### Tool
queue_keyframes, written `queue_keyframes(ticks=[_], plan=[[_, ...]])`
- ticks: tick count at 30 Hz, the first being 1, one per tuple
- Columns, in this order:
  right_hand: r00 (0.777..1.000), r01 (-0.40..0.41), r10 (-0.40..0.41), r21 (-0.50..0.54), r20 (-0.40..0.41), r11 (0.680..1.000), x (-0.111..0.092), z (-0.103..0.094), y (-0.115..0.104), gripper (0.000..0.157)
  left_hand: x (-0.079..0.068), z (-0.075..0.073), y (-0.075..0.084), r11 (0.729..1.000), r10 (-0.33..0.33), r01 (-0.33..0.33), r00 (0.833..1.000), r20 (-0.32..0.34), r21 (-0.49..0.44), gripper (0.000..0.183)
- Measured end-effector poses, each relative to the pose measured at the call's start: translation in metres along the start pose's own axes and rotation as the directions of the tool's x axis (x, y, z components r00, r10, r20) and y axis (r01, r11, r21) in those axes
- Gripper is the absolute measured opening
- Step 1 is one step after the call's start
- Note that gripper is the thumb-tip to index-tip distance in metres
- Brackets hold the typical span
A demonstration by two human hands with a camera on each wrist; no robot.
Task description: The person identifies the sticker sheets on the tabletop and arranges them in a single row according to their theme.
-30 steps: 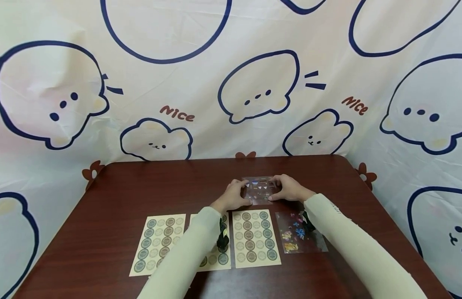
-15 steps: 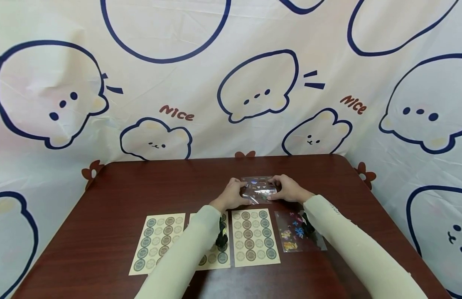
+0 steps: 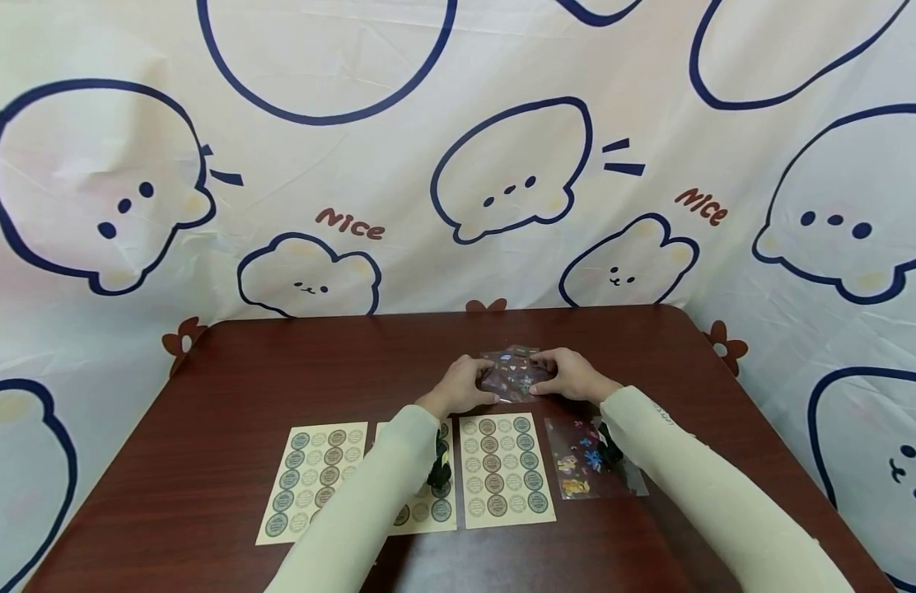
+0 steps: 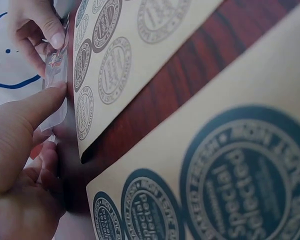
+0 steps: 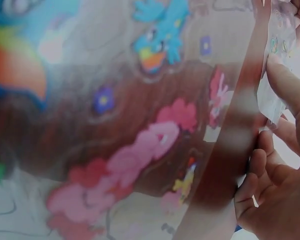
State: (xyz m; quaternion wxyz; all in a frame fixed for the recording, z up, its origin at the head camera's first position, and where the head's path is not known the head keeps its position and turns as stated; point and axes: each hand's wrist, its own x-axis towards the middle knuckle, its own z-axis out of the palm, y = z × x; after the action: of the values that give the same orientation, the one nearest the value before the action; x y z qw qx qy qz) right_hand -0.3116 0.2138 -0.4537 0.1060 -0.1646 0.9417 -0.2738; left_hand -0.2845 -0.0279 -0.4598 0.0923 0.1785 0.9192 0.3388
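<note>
My left hand (image 3: 461, 385) and right hand (image 3: 572, 375) face each other near the back of the table. Between them they pinch the two sides of a clear plastic sticker sheet (image 3: 511, 377) with small printed figures. In the left wrist view my left hand (image 4: 20, 145) has its thumb over the clear sheet (image 4: 55, 112) and fingers beneath, while my right hand (image 4: 37, 27) grips its far side. The right wrist view has my right hand (image 5: 285, 165) holding the edge of this sheet (image 5: 267, 102). Whether it is one layer or more, I cannot tell.
Cream sheets of round labels lie in a row in front, among them the right one (image 3: 506, 469) and left one (image 3: 310, 486). Beside them lies another clear sticker sheet (image 3: 577, 461), partly under my right sleeve. A printed cloth (image 3: 413, 272) hangs behind the brown table (image 3: 206, 428).
The held sheet's far edge has gone from straight to uneven, and the glare on it has shifted. Both hands stay almost in place on its sides.
</note>
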Motion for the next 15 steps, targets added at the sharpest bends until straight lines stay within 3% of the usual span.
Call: queue_keyframes(ticks=[15], plan=[[0.999,-0.043,0.045,-0.061,0.03,0.997,0.0,0.0,-0.014,0.069,0.003,-0.002,0.0,0.999,-0.003,0.004,1.0,0.017,-0.036,0.063]])
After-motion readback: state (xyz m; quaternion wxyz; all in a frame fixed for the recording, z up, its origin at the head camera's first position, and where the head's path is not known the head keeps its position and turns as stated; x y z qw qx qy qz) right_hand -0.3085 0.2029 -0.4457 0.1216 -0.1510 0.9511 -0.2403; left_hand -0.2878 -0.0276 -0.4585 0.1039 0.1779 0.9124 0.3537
